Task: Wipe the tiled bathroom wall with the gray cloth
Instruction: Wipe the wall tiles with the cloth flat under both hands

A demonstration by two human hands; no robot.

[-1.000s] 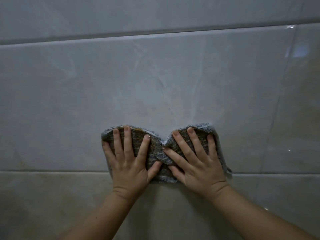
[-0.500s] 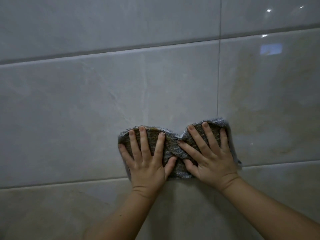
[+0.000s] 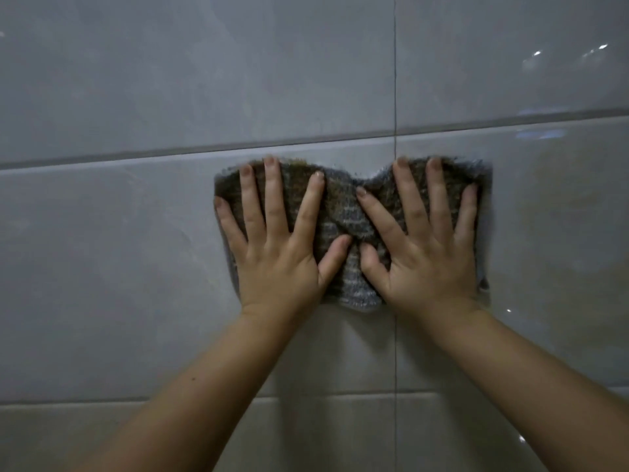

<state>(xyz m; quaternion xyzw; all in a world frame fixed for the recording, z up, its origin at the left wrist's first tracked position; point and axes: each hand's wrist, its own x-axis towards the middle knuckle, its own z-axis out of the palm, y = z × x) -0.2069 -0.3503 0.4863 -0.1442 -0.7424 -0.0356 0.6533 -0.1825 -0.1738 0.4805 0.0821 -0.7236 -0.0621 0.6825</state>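
The gray cloth (image 3: pixel 343 212) lies flat against the glossy tiled wall (image 3: pixel 136 233), bunched in its middle. My left hand (image 3: pixel 275 250) presses its left half with fingers spread and straight. My right hand (image 3: pixel 425 253) presses its right half the same way. The two thumbs nearly meet over the cloth's creased centre. The cloth's top edge sits just below a horizontal grout line, and a vertical grout line runs behind its right part. Much of the cloth is hidden under my hands.
Large pale gray tiles fill the whole view. Horizontal grout lines (image 3: pixel 204 151) cross above the cloth and lower down (image 3: pixel 102 401). A vertical grout line (image 3: pixel 395 80) runs top to bottom. Light glints show on the upper right tiles (image 3: pixel 537 53).
Both hands have slid the cloth up the wall and to the right, from near the lower grout line to just under the upper one and across the vertical grout line.
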